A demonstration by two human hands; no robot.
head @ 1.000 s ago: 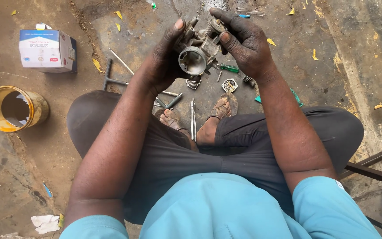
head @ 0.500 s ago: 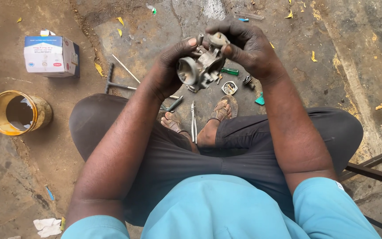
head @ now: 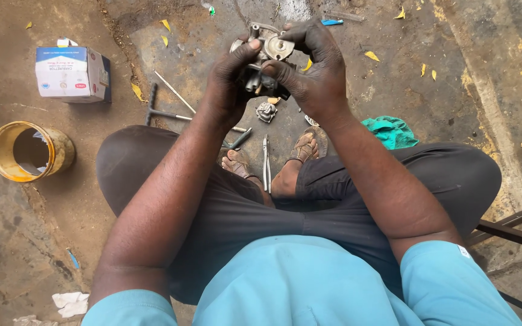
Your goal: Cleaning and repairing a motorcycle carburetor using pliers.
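A: Held up at twelve o'clock, above the sandalled feet: a grimy metal carburettor body [head: 265, 55]. Left hand [head: 229, 84] wrapped round its near side, thumb up on top. Right hand [head: 312, 66] closed over the far side, fingertips pressing near a round cap.

B: Both gripping, then. Nothing loose in the palms?

A: Hard to tell; palms hidden behind the casting.

B: And on the floor underneath?

A: Straight below the hands, a small metal part [head: 266, 111]. Pliers [head: 266, 162] lying between the feet. T-handle wrench [head: 163, 112] at ten o'clock, thin rod beside it. Cardboard box [head: 71, 73] farther out the same way, yellow tin [head: 28, 151] at nine. Green rag [head: 391, 131] at two o'clock, a spring [head: 343, 14] at one.

B: Risks from here?

A: Probably oily fingers, for one; a slip could drop the casting onto bare toes or onto that small part below. Also a chance of tiny screws or jets falling out if tipped, then vanishing among dirt and yellow leaves [head: 372, 55]. Grit from the ground likely to get into open passages too.

B: Worth keeping level, over the rag rather than the feet.
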